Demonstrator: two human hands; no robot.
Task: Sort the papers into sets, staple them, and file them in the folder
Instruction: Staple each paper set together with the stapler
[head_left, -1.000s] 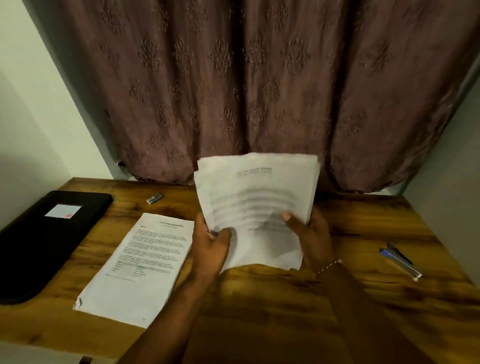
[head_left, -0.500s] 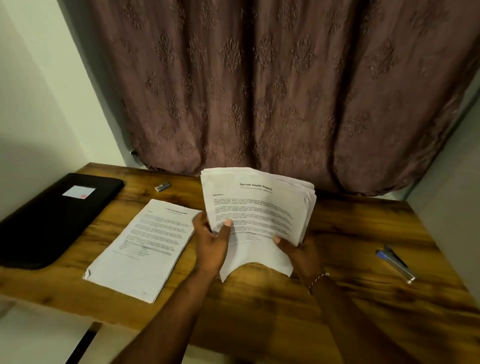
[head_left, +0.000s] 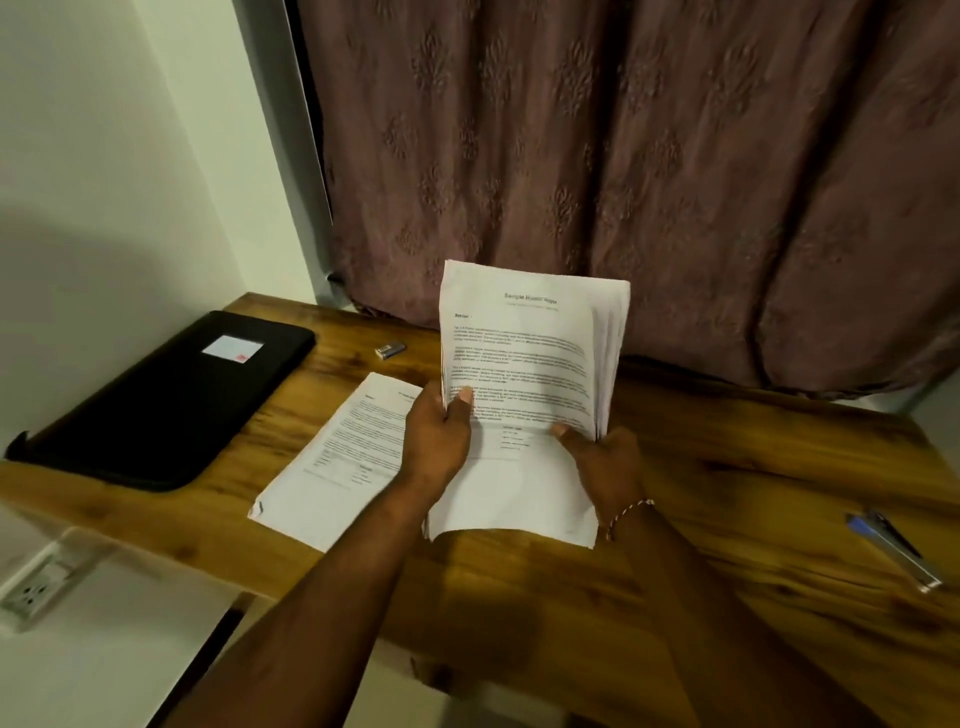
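Left hand (head_left: 439, 441): grips the left edge of the sheaf of printed papers (head_left: 530, 353), thumb pressed on the front page, fingers curled behind.
Right hand (head_left: 605, 457): grips the sheaf's lower right part, thumb on the front page, fingers hidden behind; bracelet (head_left: 626, 514) at the wrist.
Sheaf of printed papers: held nearly upright above the wooden desk (head_left: 727, 493); right edges fanned; heading blurred.
Second set of papers (head_left: 343, 457): flat on the desk, just left of the left hand, partly hidden by it.
Black folder (head_left: 156, 400): closed, flat at the desk's left end, white label on its cover.
Stapler (head_left: 896, 548): at the desk's right end, well apart from both hands.
Small metal object (head_left: 390, 351): between folder and sheaf; kind unclear.
Curtain (head_left: 623, 182): brown, patterned, behind the desk.
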